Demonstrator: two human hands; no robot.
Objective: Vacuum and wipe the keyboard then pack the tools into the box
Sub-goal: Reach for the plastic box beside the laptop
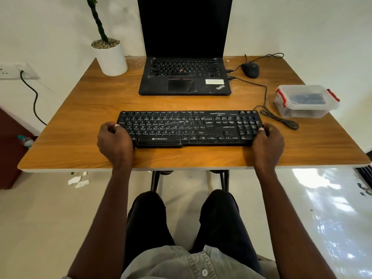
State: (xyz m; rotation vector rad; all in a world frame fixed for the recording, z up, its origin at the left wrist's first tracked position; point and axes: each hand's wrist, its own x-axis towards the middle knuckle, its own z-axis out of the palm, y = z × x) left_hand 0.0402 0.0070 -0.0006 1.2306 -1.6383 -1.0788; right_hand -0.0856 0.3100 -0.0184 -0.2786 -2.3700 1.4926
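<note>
the zebronics keyboard (189, 127) lies crosswise on the wooden table (80, 109); the left hand (114, 140) and right hand (267, 140) grip its ends. the lidded plastic box (306, 101), probably holding the tools, is nearer the right hand.

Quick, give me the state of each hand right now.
Left hand: grips the left end of the keyboard.
Right hand: grips the keyboard's right end.
</note>
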